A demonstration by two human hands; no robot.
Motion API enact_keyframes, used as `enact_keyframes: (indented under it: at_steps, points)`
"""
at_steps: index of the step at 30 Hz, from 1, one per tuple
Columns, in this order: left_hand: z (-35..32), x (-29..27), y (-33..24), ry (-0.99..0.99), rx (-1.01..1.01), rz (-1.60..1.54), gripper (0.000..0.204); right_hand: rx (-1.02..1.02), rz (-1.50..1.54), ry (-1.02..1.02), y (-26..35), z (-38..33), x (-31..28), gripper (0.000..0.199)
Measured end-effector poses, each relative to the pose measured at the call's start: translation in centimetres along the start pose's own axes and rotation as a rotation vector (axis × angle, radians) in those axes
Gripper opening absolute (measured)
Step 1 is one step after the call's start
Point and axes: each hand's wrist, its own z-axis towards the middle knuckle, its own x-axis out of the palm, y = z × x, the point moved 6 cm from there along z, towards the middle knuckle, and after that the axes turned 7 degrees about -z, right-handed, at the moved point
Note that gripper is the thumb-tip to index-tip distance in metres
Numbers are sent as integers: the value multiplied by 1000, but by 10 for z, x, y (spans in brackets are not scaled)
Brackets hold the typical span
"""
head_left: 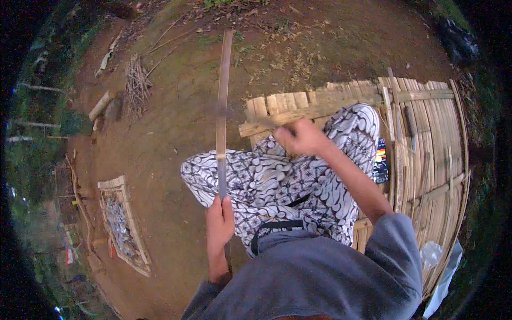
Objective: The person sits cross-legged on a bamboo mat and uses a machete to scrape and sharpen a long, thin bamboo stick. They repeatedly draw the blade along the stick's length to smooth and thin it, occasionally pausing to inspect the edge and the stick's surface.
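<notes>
The long strip (223,106) in the left hand (219,221) looked like split bamboo, pale brown and matt. The platform (432,138) was of flattened bamboo slats, dry and rough (yellowed, with frayed edges). The trousers (288,181) were soft printed cloth, the sleeve (394,240) matt grey fleece. The ground (176,122) was bare, gritty reddish earth.

The person wears a grey top with long sleeves. The sleeves are pushed up, so the lower arms are bare. The left hand (220,217) and the right hand (303,137) have no gloves. The trousers are loose, white with dark swirly patterns, and a black strap crosses them.
</notes>
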Motion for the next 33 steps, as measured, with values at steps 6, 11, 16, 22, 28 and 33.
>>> enact_keyframes:
  at_steps: [6,11,16,22,28,33]
  points:
    - [-8,11,20,38,38,-196,24,81,-175,295,52,5,-2,56]
    - [6,1,15,-66,75,-91,18,-258,-481,385,77,-12,18,59]
    - [4,-6,28,-135,44,29,19,60,-411,400,43,-5,31,59]
    - [-4,-6,34,-112,32,14,19,15,-538,473,44,11,19,71]
    - [-11,-7,48,-78,64,56,20,277,-387,342,12,30,-5,61]
    - [3,-9,30,-80,67,30,23,-251,-574,439,77,-17,32,47]
